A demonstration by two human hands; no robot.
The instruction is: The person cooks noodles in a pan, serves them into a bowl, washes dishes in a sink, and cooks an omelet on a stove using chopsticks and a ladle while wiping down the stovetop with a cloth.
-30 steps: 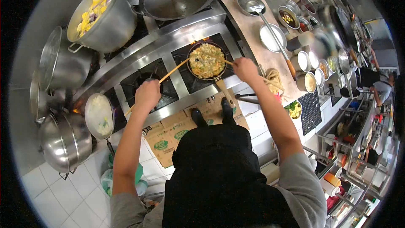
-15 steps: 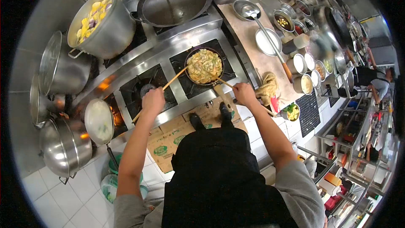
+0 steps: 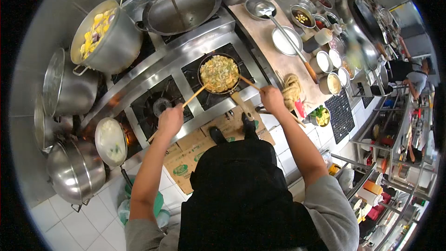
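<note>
A frying pan (image 3: 201,80) of chopped, yellowish food with green bits (image 3: 220,71) sits on a stove burner. My left hand (image 3: 170,120) is closed round a long wooden utensil (image 3: 195,95), its far end at the pan's lower left edge. My right hand (image 3: 272,99) grips a second long wooden utensil (image 3: 250,82), which reaches the pan's right edge. Both tips are too small to make out clearly. The pan's pale handle (image 3: 243,105) points towards me, between my hands, and neither hand touches it.
A second pan (image 3: 110,142) stands over a flame at left. Beyond are a large pot of corn (image 3: 114,42) and a wok (image 3: 183,9). On the right counter lie a ladle (image 3: 292,44), a cloth (image 3: 292,92) and several bowls. Cardboard (image 3: 186,158) covers the floor.
The utensil tips have moved apart, from in the food out to the pan's left and right edges. The camera view has shifted slightly.
</note>
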